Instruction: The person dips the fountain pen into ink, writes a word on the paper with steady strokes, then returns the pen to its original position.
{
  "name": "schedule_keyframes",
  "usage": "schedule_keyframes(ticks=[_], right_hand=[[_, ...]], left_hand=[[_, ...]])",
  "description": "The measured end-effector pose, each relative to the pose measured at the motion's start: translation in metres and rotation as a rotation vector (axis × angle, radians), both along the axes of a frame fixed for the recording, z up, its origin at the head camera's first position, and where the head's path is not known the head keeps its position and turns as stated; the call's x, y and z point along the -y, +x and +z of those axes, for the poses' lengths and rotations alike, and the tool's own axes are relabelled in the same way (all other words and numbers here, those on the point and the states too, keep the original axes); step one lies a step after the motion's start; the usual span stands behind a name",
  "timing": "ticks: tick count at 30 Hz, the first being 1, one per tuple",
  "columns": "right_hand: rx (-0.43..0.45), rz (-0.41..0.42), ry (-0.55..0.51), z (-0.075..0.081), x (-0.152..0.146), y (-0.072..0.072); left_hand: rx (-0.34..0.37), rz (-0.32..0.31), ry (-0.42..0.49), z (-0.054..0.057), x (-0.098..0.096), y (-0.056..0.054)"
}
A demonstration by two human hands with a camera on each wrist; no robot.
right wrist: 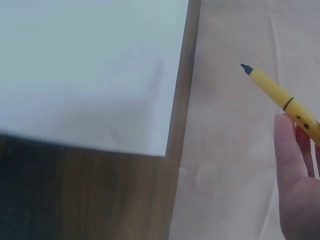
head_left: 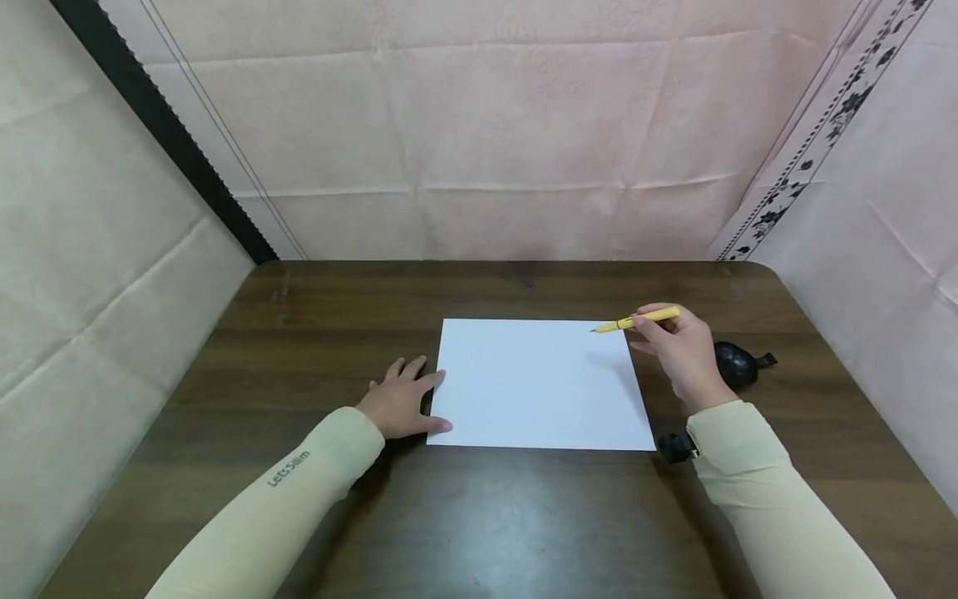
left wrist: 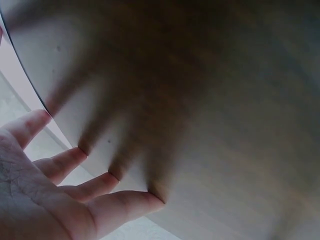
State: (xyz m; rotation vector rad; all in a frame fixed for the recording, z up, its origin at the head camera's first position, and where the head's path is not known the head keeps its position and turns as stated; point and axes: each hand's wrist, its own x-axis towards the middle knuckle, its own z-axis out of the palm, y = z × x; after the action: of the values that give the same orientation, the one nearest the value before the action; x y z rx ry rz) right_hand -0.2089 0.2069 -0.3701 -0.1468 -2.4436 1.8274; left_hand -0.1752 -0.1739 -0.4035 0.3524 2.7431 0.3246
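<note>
A blank white sheet of paper point(head_left: 535, 387) lies on the brown wooden table. My left hand point(head_left: 404, 403) rests at its left edge with fingers spread; thumb and index fingertip overlap the paper. Those spread fingertips point(left wrist: 157, 199) touch a smooth surface in the left wrist view. Over the sheet's far right corner, my right hand point(head_left: 688, 353) pinches a yellow pen point(head_left: 636, 321). Its dark nib point(right wrist: 246, 68) points left over the paper in the head view and carries no cap. The right wrist view shows dark marks on the pen's barrel.
A black rounded object point(head_left: 737, 364) with a short tab sits on the table just right of my right hand. A small black device point(head_left: 676, 448) is at the right cuff. Pale cloth walls point(head_left: 524, 150) stand behind and along both sides of the wooden table point(head_left: 486, 516).
</note>
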Motion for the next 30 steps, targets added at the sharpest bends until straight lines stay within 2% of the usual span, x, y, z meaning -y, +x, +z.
schedule_keyframes(ticks=[5,12,30], right_hand=[[0.021,0.030,-0.050,0.000,0.006,-0.002],[0.004,0.084,-0.102,0.000,0.015,-0.005],[0.063,0.132,-0.130,-0.003,0.040,-0.010]], left_hand=[[-0.007,-0.005,-0.005,0.000,-0.001,0.000],[-0.018,-0.011,-0.009,-0.003,0.000,-0.001],[-0.009,0.000,-0.012,-0.001,0.000,0.000]])
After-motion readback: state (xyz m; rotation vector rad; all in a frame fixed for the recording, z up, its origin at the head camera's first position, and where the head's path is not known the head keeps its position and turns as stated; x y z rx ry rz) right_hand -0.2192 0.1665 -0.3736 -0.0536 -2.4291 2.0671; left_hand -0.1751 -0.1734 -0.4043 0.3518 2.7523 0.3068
